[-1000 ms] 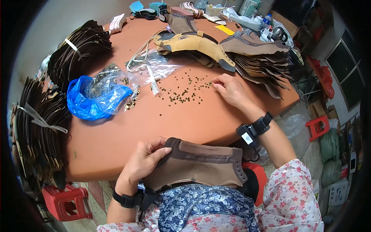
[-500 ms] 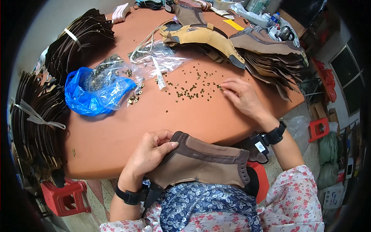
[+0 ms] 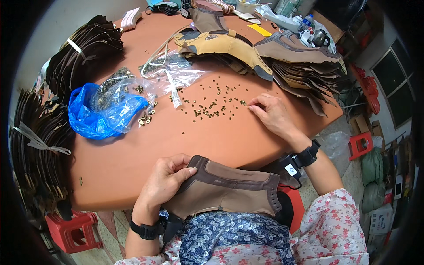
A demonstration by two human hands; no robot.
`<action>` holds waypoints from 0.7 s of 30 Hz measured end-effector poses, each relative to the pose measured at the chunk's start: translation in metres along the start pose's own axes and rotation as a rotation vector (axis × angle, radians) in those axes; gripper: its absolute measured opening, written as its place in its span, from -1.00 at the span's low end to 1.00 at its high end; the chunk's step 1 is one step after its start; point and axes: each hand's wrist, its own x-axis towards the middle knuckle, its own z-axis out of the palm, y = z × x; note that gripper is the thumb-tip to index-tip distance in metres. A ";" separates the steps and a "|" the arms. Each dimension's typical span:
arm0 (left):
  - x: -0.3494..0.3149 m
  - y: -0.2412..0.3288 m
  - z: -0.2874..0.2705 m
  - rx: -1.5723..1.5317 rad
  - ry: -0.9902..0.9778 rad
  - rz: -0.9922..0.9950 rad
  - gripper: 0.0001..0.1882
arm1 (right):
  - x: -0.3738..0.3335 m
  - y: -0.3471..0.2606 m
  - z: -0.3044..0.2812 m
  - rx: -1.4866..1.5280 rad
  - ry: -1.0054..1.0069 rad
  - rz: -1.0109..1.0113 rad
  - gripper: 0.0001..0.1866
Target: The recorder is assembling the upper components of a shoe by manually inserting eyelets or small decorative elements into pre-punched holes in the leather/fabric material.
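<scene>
A brown shoe upper [image 3: 229, 182], with darker trim and a row of eyelets along its right end, lies across my lap at the table's near edge. Its left end is pinched in my left hand [image 3: 167, 180], thumb on top. Over the table, my right hand [image 3: 272, 115] has thumb and forefinger closed together beside the right side of a scatter of small brass-coloured metal pieces [image 3: 212, 109]. A brassy bit shows just beyond those fingertips; whether they grip it is too small to tell.
Left on the orange-brown table [image 3: 132, 170] sit a blue plastic bag [image 3: 90, 121], clear bags of metal fittings and tied stacks of dark uppers [image 3: 84, 51]. A tan upper [image 3: 225, 46] and a brown stack [image 3: 304, 73] lie behind my right hand. Red stools [image 3: 73, 232] stand below.
The whole view has shifted slightly. My right hand's fingertips have drawn together near the edge of the metal pieces. My left hand keeps its hold on the shoe upper.
</scene>
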 end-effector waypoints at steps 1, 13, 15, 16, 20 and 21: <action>0.000 0.000 0.000 0.005 -0.001 0.000 -0.86 | 0.001 -0.002 0.001 0.002 -0.005 0.004 -0.86; -0.004 0.004 0.001 -0.034 0.000 -0.004 -0.84 | 0.018 -0.002 0.022 -0.276 0.049 -0.143 -0.87; -0.004 0.004 0.001 -0.039 -0.006 -0.005 -0.84 | 0.019 0.001 0.024 -0.291 0.067 -0.179 -0.88; -0.004 0.004 0.000 -0.019 -0.008 -0.002 -0.84 | 0.019 0.003 0.024 -0.294 0.064 -0.194 -0.89; -0.002 0.003 0.000 0.009 -0.007 0.003 -0.84 | 0.017 0.006 0.023 -0.318 0.083 -0.277 -0.92; -0.002 0.002 0.000 0.003 -0.005 0.002 -0.84 | 0.017 0.007 0.024 -0.326 0.096 -0.303 -0.92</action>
